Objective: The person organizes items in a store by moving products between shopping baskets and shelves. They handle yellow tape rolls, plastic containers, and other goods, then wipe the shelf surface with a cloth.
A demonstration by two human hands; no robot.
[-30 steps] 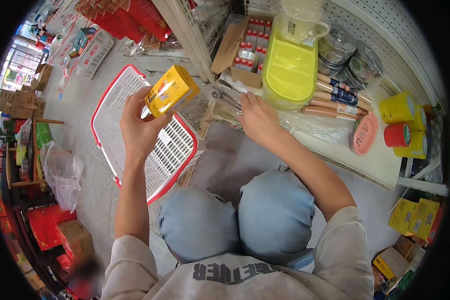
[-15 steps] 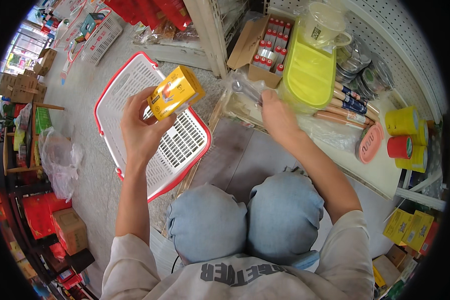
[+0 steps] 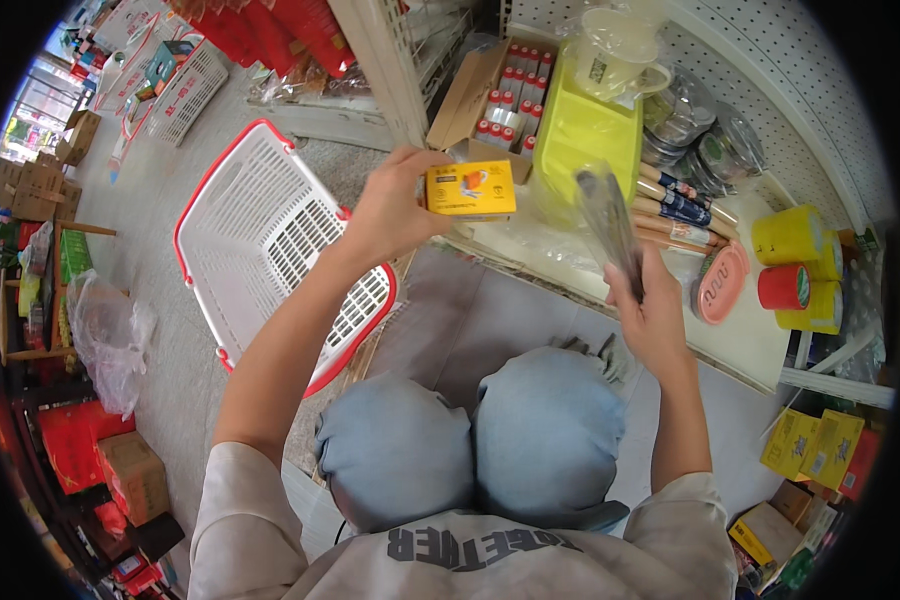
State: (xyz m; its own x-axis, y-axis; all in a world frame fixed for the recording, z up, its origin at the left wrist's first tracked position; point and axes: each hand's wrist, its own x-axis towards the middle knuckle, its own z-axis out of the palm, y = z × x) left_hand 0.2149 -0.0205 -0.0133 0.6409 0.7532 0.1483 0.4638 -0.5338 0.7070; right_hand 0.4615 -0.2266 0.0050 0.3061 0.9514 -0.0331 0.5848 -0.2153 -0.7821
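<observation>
My left hand [image 3: 395,205] grips one end of a small yellow box [image 3: 470,190] and holds it up near the shelf's front edge. In my right hand [image 3: 652,305] is a long grey metal utensil [image 3: 610,225] in clear plastic wrap, its rounded end tilted up and away from me; motion blurs it, and its exact kind is unclear. Behind the utensil lies a lime-green plastic tray [image 3: 585,150]. A white basket [image 3: 225,225] with a red rim stands on the floor to the left, partly hidden by my left forearm.
The low shelf [image 3: 745,345] bears a carton of red-capped tubes [image 3: 510,105], a cream mug [image 3: 620,60], wooden-handled tools [image 3: 670,235], a pink oval dish [image 3: 722,282] and yellow tape rolls [image 3: 790,235]. A white post [image 3: 380,65] rises beyond the basket. A plastic bag [image 3: 110,340] lies far left.
My left hand has moved right with the yellow box, from over the basket to the shelf edge. My right hand has drawn the wrapped utensil right and nearer, turning its end upward.
</observation>
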